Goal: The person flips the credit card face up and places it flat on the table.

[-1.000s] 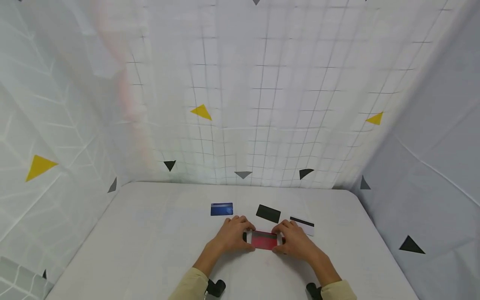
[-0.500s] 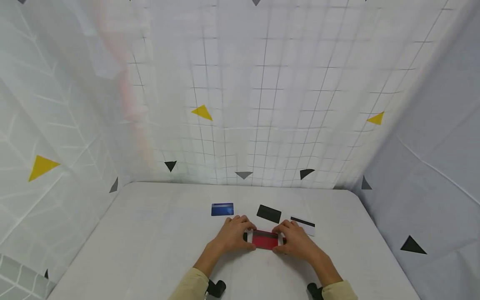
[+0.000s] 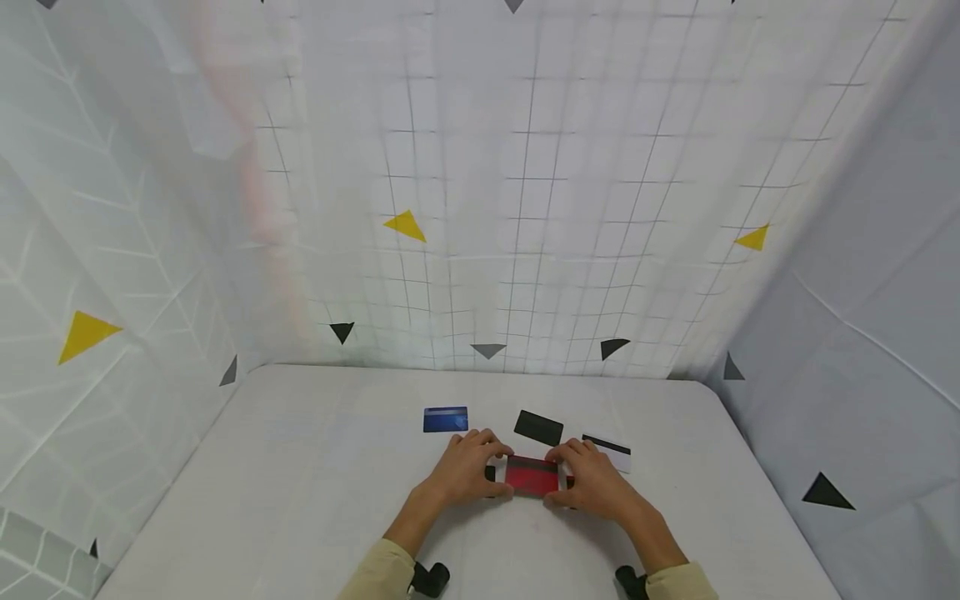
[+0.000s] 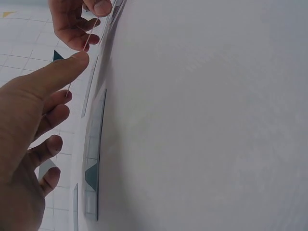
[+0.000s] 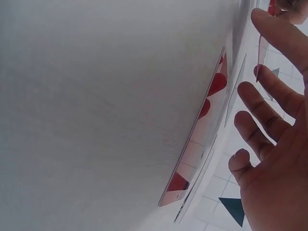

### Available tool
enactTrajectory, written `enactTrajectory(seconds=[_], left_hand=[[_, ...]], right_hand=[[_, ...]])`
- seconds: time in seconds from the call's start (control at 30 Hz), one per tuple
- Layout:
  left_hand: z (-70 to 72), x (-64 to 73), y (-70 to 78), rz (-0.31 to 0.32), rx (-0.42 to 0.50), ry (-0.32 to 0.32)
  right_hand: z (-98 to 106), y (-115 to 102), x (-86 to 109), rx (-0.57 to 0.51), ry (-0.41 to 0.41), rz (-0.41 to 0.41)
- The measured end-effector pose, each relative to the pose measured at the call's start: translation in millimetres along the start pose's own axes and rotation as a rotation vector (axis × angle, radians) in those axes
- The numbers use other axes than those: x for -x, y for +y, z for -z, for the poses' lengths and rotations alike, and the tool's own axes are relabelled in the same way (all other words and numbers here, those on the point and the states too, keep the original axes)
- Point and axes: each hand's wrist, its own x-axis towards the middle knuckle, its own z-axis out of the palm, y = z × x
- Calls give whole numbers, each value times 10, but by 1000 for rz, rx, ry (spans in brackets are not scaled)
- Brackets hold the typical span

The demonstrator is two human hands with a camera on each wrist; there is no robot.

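A red card [image 3: 532, 477] with a dark stripe is held between both hands, raised off the table. My left hand [image 3: 471, 468] pinches its left end between thumb and fingers; in the left wrist view the card [image 4: 90, 34] shows only as a thin edge. At the right end, my right hand [image 3: 588, 479] pinches it the same way, its other fingers spread in the right wrist view. Below the left hand lies a dark card [image 3: 490, 473], partly hidden. Under the right hand a glossy reddish card [image 5: 195, 134] lies flat on the table.
Behind the hands on the white table [image 3: 315, 467] lie a blue card [image 3: 446, 419], a black card [image 3: 538, 427] and a white card [image 3: 611, 454] with a black stripe. White sheeting [image 3: 480, 167] encloses the table at the back and sides.
The red card's face has tipped slightly and moved a little up in the head view, and looks brighter. Both hands have stayed almost in place; the other cards lie as before.
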Motion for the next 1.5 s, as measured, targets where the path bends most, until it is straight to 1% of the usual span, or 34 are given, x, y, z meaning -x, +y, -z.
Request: enactTrajectory(seconds=[0.2, 0.43, 0.6, 0.9, 1.0, 1.33, 1.5], left_hand=[[20, 23, -5, -8, 22, 10], [21, 42, -26, -13, 17, 13], [21, 45, -34, -2, 23, 4], [5, 46, -38, 16, 36, -9], [-8, 41, -37, 12, 38, -8], [-11, 35, -26, 3, 34, -17], [1, 38, -19, -6, 52, -26]], right_hand=[[-1, 28, 19, -24, 12, 14], [12, 59, 15, -55, 32, 19], [25, 56, 14, -81, 44, 44], [58, 15, 16, -163, 37, 42], [71, -4, 14, -187, 38, 47], [95, -98, 22, -322, 41, 51], [91, -122, 21, -343, 54, 71]])
